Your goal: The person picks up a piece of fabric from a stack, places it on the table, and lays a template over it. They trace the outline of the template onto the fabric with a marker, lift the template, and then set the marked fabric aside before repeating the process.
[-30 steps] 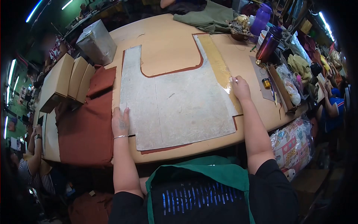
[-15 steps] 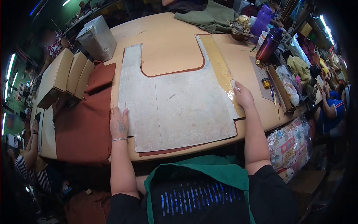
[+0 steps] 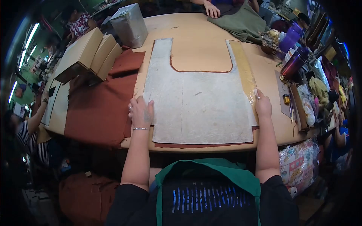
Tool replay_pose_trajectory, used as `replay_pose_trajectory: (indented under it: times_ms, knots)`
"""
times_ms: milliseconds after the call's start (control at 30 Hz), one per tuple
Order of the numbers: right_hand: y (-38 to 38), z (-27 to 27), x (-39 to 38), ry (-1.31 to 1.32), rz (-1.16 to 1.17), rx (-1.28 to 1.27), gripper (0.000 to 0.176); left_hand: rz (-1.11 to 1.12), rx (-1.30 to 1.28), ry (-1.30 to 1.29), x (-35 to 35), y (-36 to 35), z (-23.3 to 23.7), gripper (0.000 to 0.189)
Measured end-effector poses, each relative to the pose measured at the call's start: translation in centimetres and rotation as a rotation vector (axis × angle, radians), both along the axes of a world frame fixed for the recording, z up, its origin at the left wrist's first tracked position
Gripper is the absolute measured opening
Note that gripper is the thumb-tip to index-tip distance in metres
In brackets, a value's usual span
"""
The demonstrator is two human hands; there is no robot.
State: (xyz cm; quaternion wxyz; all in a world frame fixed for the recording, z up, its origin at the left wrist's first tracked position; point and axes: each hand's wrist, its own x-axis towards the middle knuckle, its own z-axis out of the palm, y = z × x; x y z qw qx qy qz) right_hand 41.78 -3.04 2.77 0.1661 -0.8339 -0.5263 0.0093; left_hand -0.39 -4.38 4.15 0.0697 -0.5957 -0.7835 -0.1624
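Grey and scuffed, a stiff pattern template [image 3: 200, 109] with a deep U-shaped notch lies flat on the wooden table [image 3: 200, 49], close to the near edge. Under it is a layer of rust-red fabric [image 3: 203, 145], which shows as a thin border along the bottom and around the notch.

The person's left hand [image 3: 141, 111] is spread palm down, fingers open and flat, across the template's left edge, with a thin bracelet at the wrist. The right hand [image 3: 263, 105] sits at the template's right edge, beside a yellowish strip [image 3: 245, 71] that runs along that side. Its fingers are pinched shut on a small white piece [image 3: 257, 97] with the tip touching the strip; it is too small for me to say what it is.

Left of the template lies a wider spread of rust-red cloth [image 3: 102, 109], hanging over the table's side. Beyond it stand cardboard boxes [image 3: 81, 54] and a silver-wrapped box [image 3: 130, 24]. At the far end, another person's hand [image 3: 212, 9] rests on an olive-green cloth [image 3: 241, 20]. On the right side of the table stands a dark purple bottle [image 3: 296, 62] among small clutter.
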Motion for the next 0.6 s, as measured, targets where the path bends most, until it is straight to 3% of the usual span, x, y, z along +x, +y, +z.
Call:
replay_pose_trajectory:
  times_ms: [67, 167, 267, 367, 467, 600]
  knots:
    - [0.1, -0.3, 0.0, 0.002, -0.014, 0.021, 0.032, -0.026, 0.038, -0.061, -0.1, 0.6, -0.8, 0.045]
    - [0.0, -0.3, -0.2, -0.003, -0.042, 0.025, 0.032, 0.095, 0.009, -0.366, -1.2, 2.6, -1.3, 0.049]
    - [0.0, -0.5, -0.1, -0.025, -0.041, 0.021, 0.031, -0.018, 0.105, -0.790, -3.9, 4.6, -4.0, 0.050]
    - [-0.1, -0.3, -0.3, -0.034, -0.049, 0.022, 0.030, -0.090, 0.248, -0.659, -3.5, 3.4, -2.9, 0.048]
    - [0.1, -0.7, 0.0, -0.044, -0.044, 0.054, 0.030, -0.139, 0.179, -0.804, -3.3, 2.7, -2.4, 0.045]
    - [0.3, -0.5, -0.2, -0.046, -0.072, 0.030, 0.028, -0.151, 0.079, -0.496, -3.3, 2.8, -2.9, 0.041]
